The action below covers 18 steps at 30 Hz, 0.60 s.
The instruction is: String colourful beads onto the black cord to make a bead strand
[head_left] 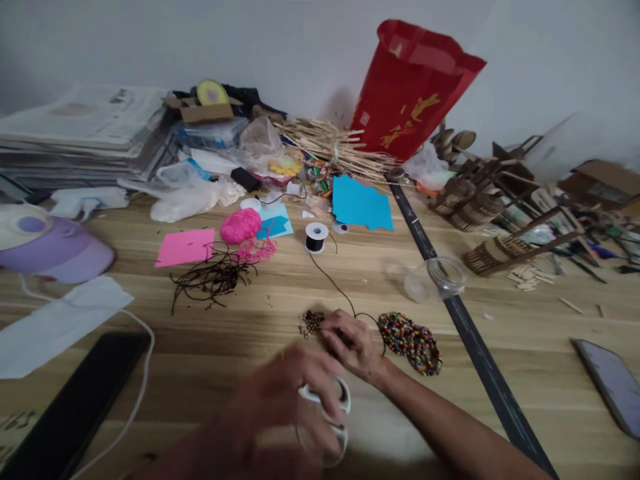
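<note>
My left hand (295, 393) is smeared by motion, with its fingers over the white handle loops (346, 399) of what looks like scissors. Whether it grips them is unclear, and no blades show. My right hand (353, 343) rests on the table, fingers curled and pinched at the edge of a small heap of brown beads (312, 321). What its fingertips hold is hidden. A thin black cord (330, 280) runs from a white spool (317, 231) to behind this hand and loops beside the wrist. Coiled strands of multicoloured beads (411, 341) lie just right of it.
Cut black cords (213, 277), pink yarn (240, 227) and blue paper (363, 202) lie farther back. A clear round container (446, 277) and small woven baskets (493, 257) stand right. Phones lie at both sides, a purple cap (75, 247) at left. A red bag (415, 93) stands behind.
</note>
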Tool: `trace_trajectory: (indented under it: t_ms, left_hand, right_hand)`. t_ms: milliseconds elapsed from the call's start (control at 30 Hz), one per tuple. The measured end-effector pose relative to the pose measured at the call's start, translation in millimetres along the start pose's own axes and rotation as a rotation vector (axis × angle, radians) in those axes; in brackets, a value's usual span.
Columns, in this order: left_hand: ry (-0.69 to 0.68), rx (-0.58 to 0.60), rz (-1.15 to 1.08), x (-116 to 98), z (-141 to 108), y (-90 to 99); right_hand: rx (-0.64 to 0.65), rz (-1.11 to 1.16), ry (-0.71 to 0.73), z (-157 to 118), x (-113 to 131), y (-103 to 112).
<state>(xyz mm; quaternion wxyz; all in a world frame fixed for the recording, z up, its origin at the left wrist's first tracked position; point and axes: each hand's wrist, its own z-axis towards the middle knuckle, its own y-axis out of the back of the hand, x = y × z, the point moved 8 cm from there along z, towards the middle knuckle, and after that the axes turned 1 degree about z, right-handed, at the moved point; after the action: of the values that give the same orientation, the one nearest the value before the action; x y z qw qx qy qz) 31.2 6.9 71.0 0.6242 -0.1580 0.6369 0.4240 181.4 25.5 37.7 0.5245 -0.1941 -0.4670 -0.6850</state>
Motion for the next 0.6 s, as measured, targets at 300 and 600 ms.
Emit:
trace_trajectory:
  t_ms: [300,600]
  left_hand:
    - [0.141,-0.156,0.374,72.4,60.9,23.7]
    - [0.084,-0.071,0.48,74.6,66.8,13.4]
  right_hand:
    - [-0.033,0.044,-0.122,-3.8,-14.7,1.5]
    - [-0.077,0.045,-0.205,-7.1,-21.9,-0.3]
